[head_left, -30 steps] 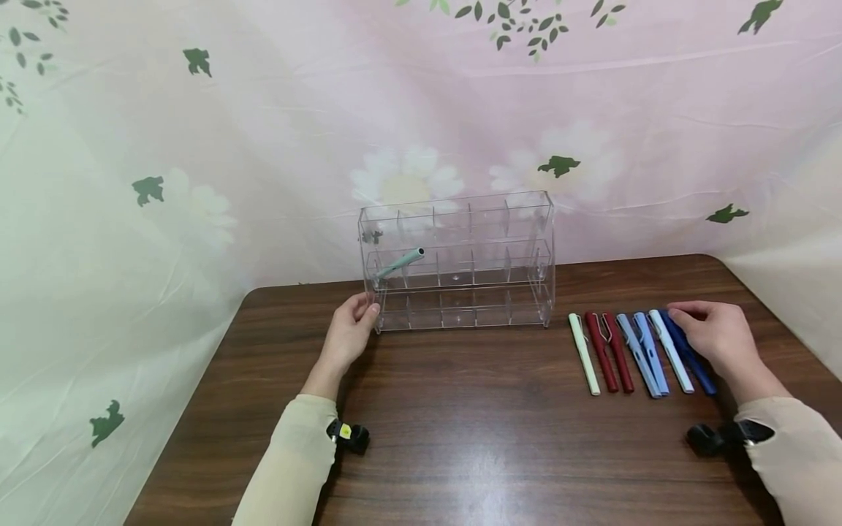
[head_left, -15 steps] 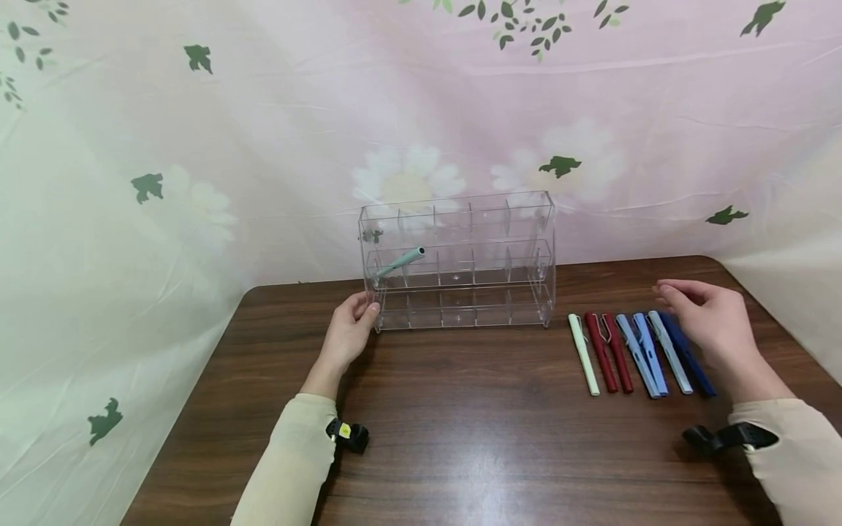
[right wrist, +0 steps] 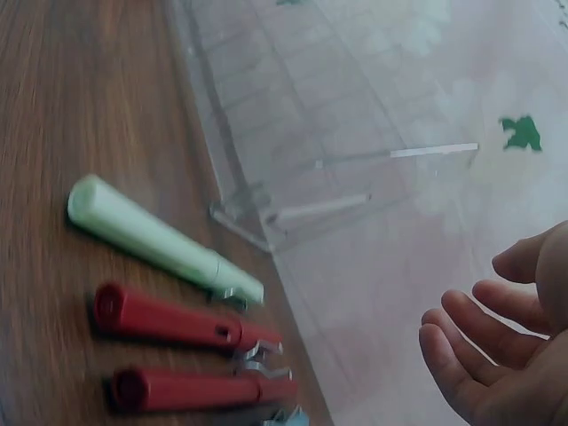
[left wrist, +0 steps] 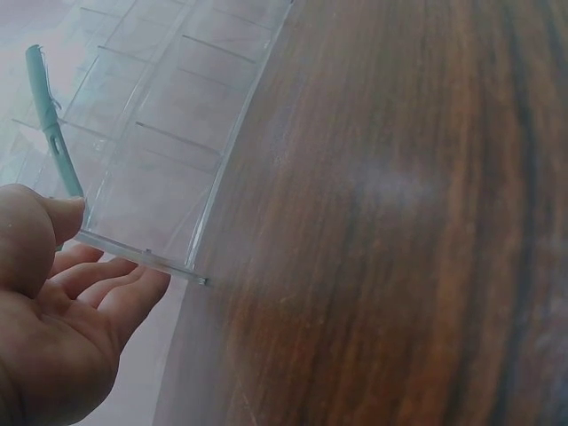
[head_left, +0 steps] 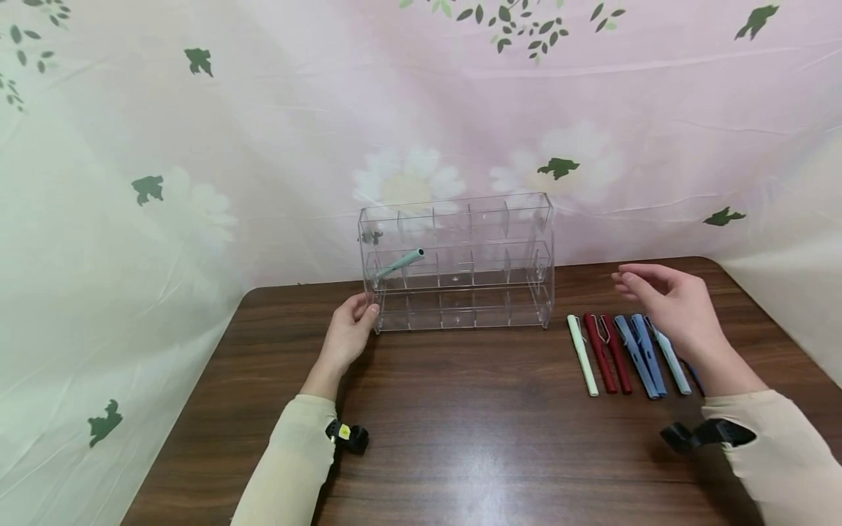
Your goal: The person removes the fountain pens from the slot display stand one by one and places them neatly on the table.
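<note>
A clear acrylic pen rack [head_left: 457, 327] with tiered compartments stands at the back of the table. One teal pen [head_left: 403, 263] leans in its left end compartment. My left hand [head_left: 349, 330] grips the rack's left side panel; in the left wrist view the thumb [left wrist: 64, 217] lies on one side and the fingers curl to the other. My right hand [head_left: 680, 314] hovers above the right end of a row of pens, fingers loosely bent and holding nothing. The row runs from a pale green pen [head_left: 582, 356] through red pens [head_left: 600, 354] and blue pens [head_left: 636, 358] to a light blue pen [head_left: 671, 359].
A dark blue pen [head_left: 694, 377] lies mostly hidden under the right hand. The brown wooden table [head_left: 473, 438] meets a patterned cloth backdrop [head_left: 316, 146] behind the rack. Each wrist wears a black strapped camera, the left one [head_left: 355, 438] close to the tabletop.
My right hand has lifted off the dark blue pen and moved left and farther back, over the pens. My left hand and the rack have stayed put.
</note>
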`<state>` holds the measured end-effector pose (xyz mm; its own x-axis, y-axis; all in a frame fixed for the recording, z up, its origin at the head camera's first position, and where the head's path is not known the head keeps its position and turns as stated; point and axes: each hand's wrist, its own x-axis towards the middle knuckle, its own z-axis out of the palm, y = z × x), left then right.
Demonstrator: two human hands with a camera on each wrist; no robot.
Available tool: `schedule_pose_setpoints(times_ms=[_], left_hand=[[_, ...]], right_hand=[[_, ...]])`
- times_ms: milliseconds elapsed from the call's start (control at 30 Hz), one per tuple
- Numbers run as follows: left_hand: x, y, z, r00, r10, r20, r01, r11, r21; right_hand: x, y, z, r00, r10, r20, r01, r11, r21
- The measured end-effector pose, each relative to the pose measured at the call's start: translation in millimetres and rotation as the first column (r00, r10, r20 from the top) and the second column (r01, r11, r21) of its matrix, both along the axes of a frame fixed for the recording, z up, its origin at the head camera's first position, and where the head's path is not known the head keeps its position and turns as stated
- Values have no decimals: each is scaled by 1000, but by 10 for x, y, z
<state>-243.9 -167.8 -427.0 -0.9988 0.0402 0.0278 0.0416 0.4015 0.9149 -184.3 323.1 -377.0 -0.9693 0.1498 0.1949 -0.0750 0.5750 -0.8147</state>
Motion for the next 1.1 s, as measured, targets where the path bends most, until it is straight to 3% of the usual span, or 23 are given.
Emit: schedule_pose_setpoints(times_ms=[667,1100], left_hand=[[-5,-5,-1,1000,-7,0,7,1000,30],[-14,-8,-19,1000,-3,7,2,1000,31]], right_hand=[[-92,-489,180,991,114,-77,-121,987,-105],[-186,-828,246,974,195,-114,-205,975,-81]])
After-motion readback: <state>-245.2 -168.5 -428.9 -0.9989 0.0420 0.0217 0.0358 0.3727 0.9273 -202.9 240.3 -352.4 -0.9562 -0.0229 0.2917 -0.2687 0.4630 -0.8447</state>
